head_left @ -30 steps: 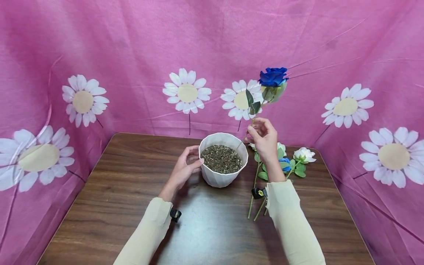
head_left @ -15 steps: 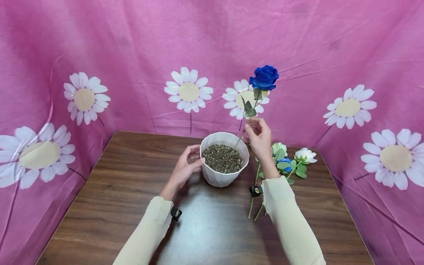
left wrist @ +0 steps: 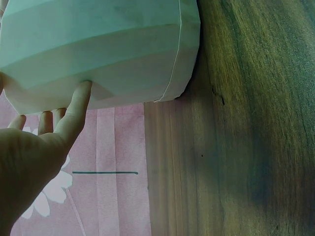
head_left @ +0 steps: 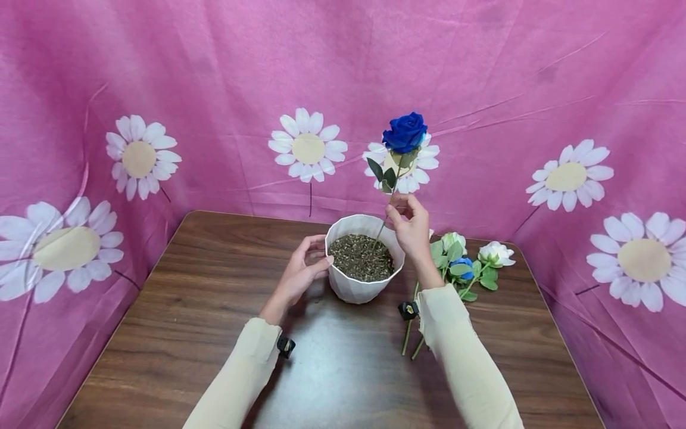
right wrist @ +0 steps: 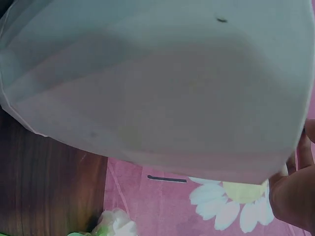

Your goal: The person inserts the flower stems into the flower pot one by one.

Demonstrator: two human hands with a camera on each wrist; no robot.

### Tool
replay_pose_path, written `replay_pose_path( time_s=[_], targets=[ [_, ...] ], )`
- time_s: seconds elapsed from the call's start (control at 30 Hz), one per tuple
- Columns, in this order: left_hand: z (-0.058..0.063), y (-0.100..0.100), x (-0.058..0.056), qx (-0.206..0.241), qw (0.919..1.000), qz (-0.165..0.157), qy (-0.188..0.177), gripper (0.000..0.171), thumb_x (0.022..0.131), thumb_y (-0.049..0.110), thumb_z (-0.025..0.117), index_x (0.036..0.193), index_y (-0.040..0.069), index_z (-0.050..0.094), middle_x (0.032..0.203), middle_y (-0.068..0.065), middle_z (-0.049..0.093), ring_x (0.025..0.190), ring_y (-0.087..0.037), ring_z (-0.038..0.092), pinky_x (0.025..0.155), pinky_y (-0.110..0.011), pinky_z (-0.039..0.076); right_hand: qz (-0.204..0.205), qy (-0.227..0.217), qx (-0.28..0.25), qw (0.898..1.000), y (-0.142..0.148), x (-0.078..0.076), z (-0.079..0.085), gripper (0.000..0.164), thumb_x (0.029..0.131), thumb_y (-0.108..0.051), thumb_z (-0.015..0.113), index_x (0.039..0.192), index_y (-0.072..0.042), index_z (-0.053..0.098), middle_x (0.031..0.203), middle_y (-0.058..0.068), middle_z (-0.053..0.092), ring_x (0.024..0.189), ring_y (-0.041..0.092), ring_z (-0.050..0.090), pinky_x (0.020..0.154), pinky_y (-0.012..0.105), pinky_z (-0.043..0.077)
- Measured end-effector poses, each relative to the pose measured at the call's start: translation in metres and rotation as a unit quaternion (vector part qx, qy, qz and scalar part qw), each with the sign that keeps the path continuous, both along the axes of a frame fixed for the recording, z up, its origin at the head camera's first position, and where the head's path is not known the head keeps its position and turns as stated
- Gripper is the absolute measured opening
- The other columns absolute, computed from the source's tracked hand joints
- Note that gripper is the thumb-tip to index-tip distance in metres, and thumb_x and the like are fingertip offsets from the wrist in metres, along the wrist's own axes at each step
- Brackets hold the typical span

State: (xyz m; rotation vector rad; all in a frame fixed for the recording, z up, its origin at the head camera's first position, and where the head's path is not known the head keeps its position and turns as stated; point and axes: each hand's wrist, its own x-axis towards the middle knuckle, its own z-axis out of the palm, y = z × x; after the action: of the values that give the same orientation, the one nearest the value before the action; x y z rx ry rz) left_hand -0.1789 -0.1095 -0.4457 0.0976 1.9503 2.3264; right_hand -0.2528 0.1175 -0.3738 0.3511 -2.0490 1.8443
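A white faceted flowerpot (head_left: 359,290) filled with dark soil (head_left: 358,257) stands on the table. My left hand (head_left: 302,269) holds the pot's left side, thumb at the rim; in the left wrist view a fingertip (left wrist: 84,88) presses the wall. Between thumb and fingers, my right hand (head_left: 411,226) pinches the stem of a blue rose (head_left: 405,132) above the pot's right rim. Its bloom points up, dark green leaves (head_left: 382,174) below it, and the lower stem reaches down to the soil inside the rim. In the right wrist view the pot wall (right wrist: 162,98) covers most of the picture, hiding the rose.
To the right of the pot, white roses (head_left: 496,254) and another blue rose (head_left: 464,268) lie on the wooden table (head_left: 214,286), stems pointing toward me. A pink cloth (head_left: 343,65) printed with daisies hangs around the table's back and sides.
My right hand has moved left with the blue rose, bringing it more upright over the pot. The lower stem now stands further inside the rim. My left hand keeps its place on the pot.
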Motion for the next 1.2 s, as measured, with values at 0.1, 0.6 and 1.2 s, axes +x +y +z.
replay_pose_path(
  time_s=[0.1,0.6,1.2],
  targets=[
    [0.001,0.000,0.000,-0.001,1.0000,-0.001,-0.002,0.055,0.094,0.000,0.064,0.145,0.002,0.043,0.138,-0.030,0.043,0.122,-0.038,0.050,0.089,-0.043,0.059,-0.014,0.019,0.013,1.000,-0.001,-0.007,-0.010,0.014,0.089,0.016,0.064,0.103,0.019,0.060,0.089,0.029,0.062,0.075,0.012,0.057,0.067,0.018,0.057],
    [-0.001,0.001,0.000,0.000,1.0000,-0.003,-0.002,0.055,0.095,0.000,0.064,0.145,0.002,0.043,0.138,-0.030,0.043,0.119,-0.033,0.052,0.089,-0.041,0.059,-0.017,-0.029,0.018,0.999,-0.002,-0.011,-0.024,0.011,0.094,0.009,0.064,0.101,0.013,0.057,0.090,0.014,0.061,0.078,0.008,0.059,0.064,0.027,0.062],
    [0.000,0.000,0.000,0.001,1.0000,-0.002,-0.002,0.056,0.094,0.000,0.065,0.146,0.002,0.043,0.137,-0.030,0.043,0.119,-0.033,0.051,0.089,-0.041,0.059,-0.041,-0.019,0.131,0.990,-0.001,-0.010,-0.035,0.009,0.094,0.004,0.067,0.099,0.008,0.061,0.093,0.024,0.067,0.088,0.030,0.065,0.069,0.017,0.057]
  ],
)
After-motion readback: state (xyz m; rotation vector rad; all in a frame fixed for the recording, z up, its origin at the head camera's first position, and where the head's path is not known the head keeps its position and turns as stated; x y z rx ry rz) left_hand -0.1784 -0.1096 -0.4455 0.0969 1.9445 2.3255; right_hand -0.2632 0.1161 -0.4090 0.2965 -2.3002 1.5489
